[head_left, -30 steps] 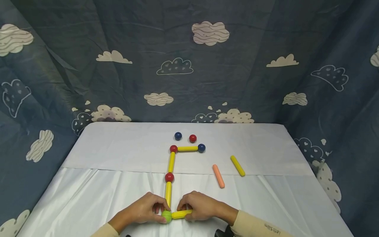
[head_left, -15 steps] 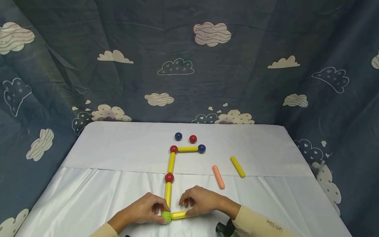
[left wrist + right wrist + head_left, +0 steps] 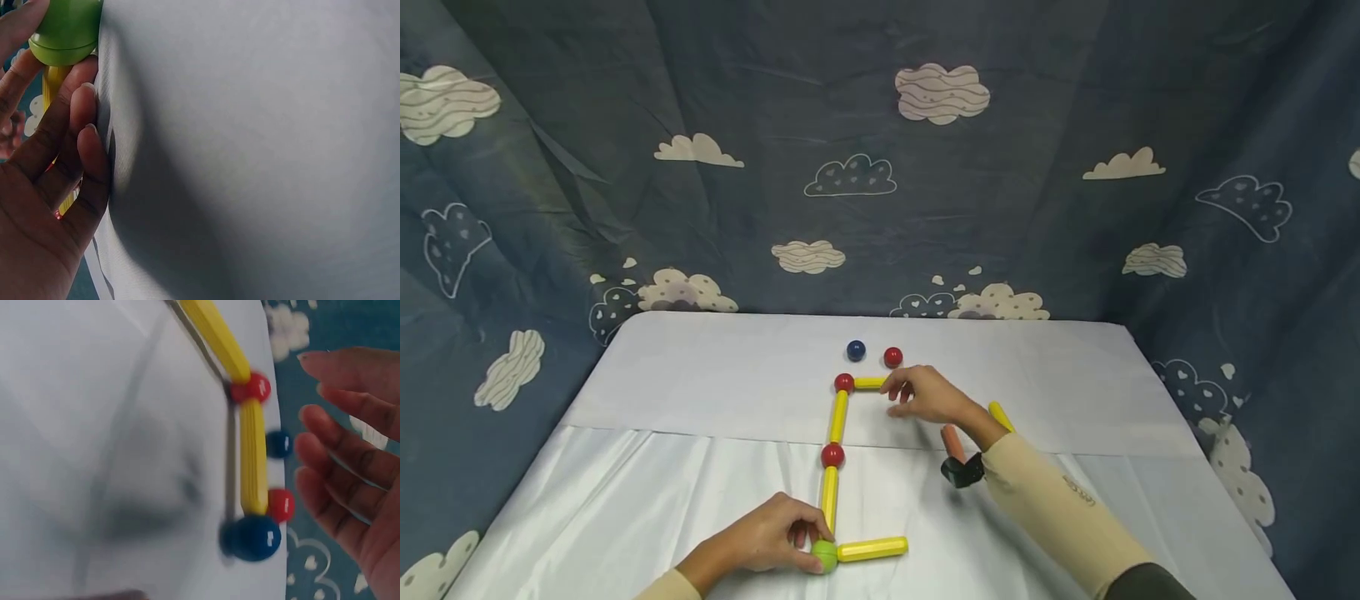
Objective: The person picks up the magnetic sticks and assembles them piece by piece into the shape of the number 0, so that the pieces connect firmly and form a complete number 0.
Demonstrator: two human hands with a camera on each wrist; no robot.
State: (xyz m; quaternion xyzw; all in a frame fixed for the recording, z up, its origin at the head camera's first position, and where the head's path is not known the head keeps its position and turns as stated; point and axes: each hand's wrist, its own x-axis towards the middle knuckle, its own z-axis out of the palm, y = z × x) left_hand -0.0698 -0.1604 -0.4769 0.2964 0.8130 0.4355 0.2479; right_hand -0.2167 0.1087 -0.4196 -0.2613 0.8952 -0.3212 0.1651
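Note:
My left hand [image 3: 775, 533] pinches a green ball [image 3: 826, 557] between thumb and fingers at the near end of a ball-and-stick chain. A yellow stick [image 3: 872, 549] extends right from that ball. Another yellow stick [image 3: 830, 492] runs away to a red ball [image 3: 832, 455], then a third [image 3: 839, 417] leads to a far red ball [image 3: 844, 383]. From there a yellow stick [image 3: 253, 456] reaches a dark blue ball [image 3: 255, 539], which the right hand hides in the head view. My right hand [image 3: 928, 396] hovers there, fingers loosely bent and holding nothing.
Beyond the chain lie a loose blue ball [image 3: 856, 350] and a loose red ball [image 3: 892, 357]. An orange stick [image 3: 952, 442] and a yellow stick [image 3: 1000, 415], partly covered by the right forearm, lie on the white-covered table [image 3: 700, 375]. A cloud-print curtain [image 3: 1000, 208] hangs behind.
My right hand has let go of the near yellow stick and moved away from me to the far blue ball. My left hand stays on the green ball.

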